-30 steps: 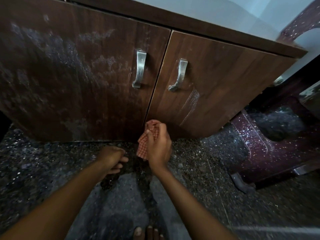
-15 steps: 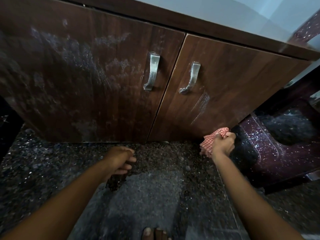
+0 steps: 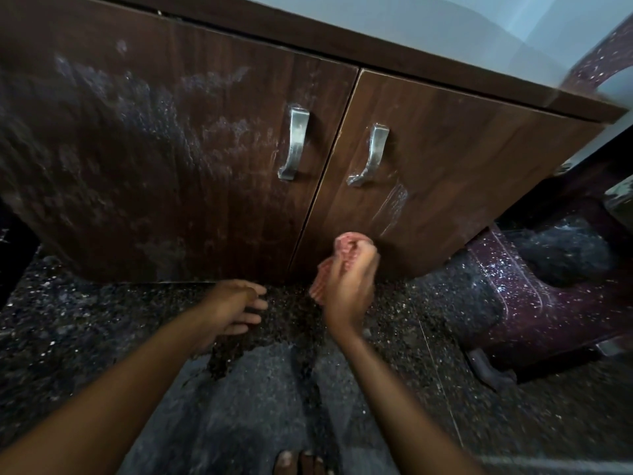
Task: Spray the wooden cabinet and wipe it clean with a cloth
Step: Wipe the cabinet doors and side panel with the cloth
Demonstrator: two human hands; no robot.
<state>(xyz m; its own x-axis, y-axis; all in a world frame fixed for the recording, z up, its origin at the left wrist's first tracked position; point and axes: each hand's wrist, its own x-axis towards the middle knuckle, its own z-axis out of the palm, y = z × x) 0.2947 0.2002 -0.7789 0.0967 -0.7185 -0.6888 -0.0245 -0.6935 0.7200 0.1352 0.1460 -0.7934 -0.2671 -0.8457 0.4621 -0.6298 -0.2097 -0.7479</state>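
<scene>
Cloth (image 3: pixel 345 247) bunched in right hand (image 3: pixel 349 291), by cabinet (image 3: pixel 445 149).

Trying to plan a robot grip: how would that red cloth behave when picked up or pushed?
Probably floppy: the cloth is bunched in the right hand, and a loose end hangs out of the fist. Likely light, since one hand holds it up. Pushed along the cabinet door, it should crumple rather than slide flat.

Dark brown wood-grain cabinet (image 3: pixel 445 138), whitish blotchy film over its left door (image 3: pixel 154 159); dull silver handles (image 3: pixel 295 145); pinkish red-and-white cloth (image 3: pixel 346 243), pattern blurred; black floor (image 3: pixel 85 320) flecked white and grey; maroon chair (image 3: pixel 531 303) speckled white; pale blue-grey top (image 3: pixel 411 22)
</scene>
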